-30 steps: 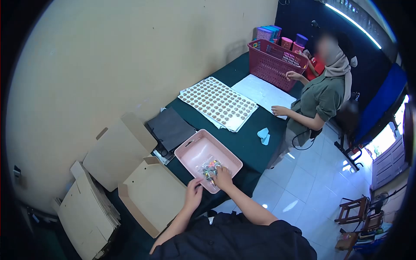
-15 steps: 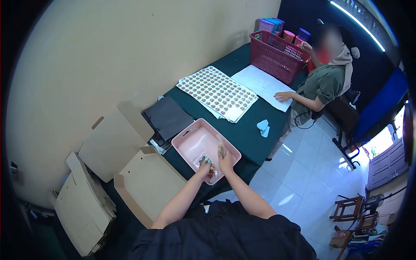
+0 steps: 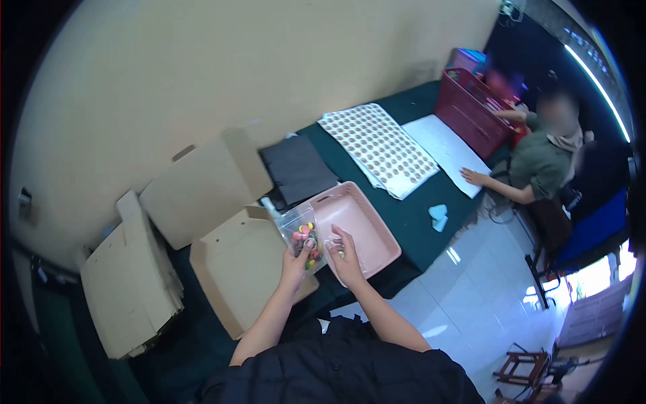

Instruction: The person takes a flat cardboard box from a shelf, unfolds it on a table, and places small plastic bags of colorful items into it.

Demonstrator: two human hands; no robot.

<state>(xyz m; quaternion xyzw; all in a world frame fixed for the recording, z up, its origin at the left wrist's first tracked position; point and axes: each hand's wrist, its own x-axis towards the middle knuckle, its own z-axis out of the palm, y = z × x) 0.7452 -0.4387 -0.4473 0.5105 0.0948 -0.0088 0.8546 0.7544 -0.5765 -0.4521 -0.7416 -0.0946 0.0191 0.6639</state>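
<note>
My left hand (image 3: 294,266) is closed on a clear plastic bag (image 3: 296,219) containing small pink, yellow, green and dark pieces (image 3: 306,233). The bag hangs over the near left edge of a pink plastic basket (image 3: 361,202). Just right of the bag, over the basket, is my right hand (image 3: 347,264), thumb and fingers curved around something small with a yellow-green patch and a glint of clear plastic. What exactly it holds is too small to make out.
Left of the basket are an open cardboard box (image 3: 242,259), stacked flat cardboard (image 3: 128,289) and a black paper bag (image 3: 299,168). Beyond lie sticker sheets (image 3: 380,148), a white sheet (image 3: 447,151) and blue paper pieces (image 3: 439,217). A co-worker (image 3: 538,165) stands by a maroon basket (image 3: 471,111).
My left hand has lifted the bag of pieces out of the pink basket toward its left edge. My right hand has come down beside it. The head view has shifted left.
</note>
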